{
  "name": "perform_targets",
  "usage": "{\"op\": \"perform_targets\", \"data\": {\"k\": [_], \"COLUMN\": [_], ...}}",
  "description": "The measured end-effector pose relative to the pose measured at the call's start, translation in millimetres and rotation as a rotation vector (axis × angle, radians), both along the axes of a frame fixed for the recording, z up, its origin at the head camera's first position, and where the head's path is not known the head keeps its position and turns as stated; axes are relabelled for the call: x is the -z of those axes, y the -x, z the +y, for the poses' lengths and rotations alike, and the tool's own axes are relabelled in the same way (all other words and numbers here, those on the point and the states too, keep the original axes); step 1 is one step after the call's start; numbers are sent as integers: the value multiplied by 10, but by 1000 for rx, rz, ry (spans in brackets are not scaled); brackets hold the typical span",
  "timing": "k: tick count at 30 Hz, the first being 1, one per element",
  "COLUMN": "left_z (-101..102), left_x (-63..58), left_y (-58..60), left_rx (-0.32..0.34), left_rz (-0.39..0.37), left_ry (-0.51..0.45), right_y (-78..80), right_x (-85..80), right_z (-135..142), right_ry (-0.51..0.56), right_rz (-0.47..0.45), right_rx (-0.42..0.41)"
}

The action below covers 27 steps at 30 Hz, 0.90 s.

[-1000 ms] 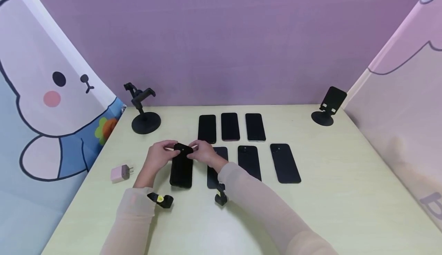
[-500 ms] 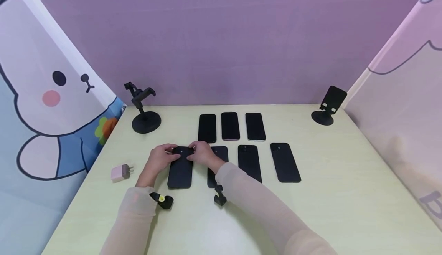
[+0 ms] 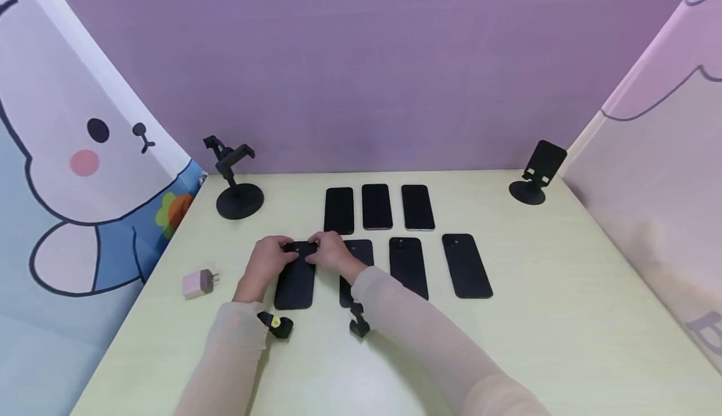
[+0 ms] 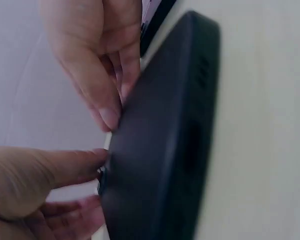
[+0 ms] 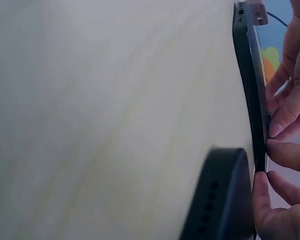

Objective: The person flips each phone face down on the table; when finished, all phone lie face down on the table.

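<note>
Currently, the dark phone (image 3: 294, 286) lies back up on the pale table (image 3: 564, 316), leftmost in the near row, beside another phone (image 3: 346, 292). Back: smooth, near-black with bluish cast; corners rounded; near edge shows a dark opening and small slots. Left hand (image 3: 268, 258) pinches its far left corner; right hand (image 3: 331, 253) pinches its far right.

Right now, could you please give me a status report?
Left hand, right hand pinching black smartphone at far end; back up. Neighbouring smartphone beneath right wrist.
</note>
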<state>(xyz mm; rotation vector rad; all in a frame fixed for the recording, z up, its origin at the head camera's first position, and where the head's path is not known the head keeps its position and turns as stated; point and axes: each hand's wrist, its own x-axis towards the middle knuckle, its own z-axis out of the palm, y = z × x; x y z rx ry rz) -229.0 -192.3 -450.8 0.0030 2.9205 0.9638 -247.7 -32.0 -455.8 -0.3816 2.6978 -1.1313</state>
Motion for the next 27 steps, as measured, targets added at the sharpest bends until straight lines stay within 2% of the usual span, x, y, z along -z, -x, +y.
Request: {"op": "perform_targets", "data": {"k": [4, 6, 8, 11, 15, 18, 23, 27], "left_z": [57, 85, 136, 244, 406, 482, 546, 583], "left_x": [-71, -122, -168, -187, -113, -26, 45, 70], "left_y": [56, 114, 198, 355, 554, 657, 715, 732], "left_rx": [-9, 1, 36, 96, 140, 133, 109, 118], "left_rz": [-62, -74, -77, -50, -46, -55, -71, -59], "left_ry": [69, 90, 73, -4, -104, -128, -170, -185], "right_y": [37, 87, 162, 298, 433, 485, 524, 544], "right_x": [2, -22, -58, -113, -143, -127, -96, -88], "right_z": [16, 66, 153, 324, 511, 566, 569, 562], "right_ry": [-56, -82, -95, -87, -108, -130, -142, -170], "right_rz": [13, 25, 49, 74, 51, 11, -1, 21], "right_rx": [-33, -22, 22, 120, 181, 161, 112, 118]}}
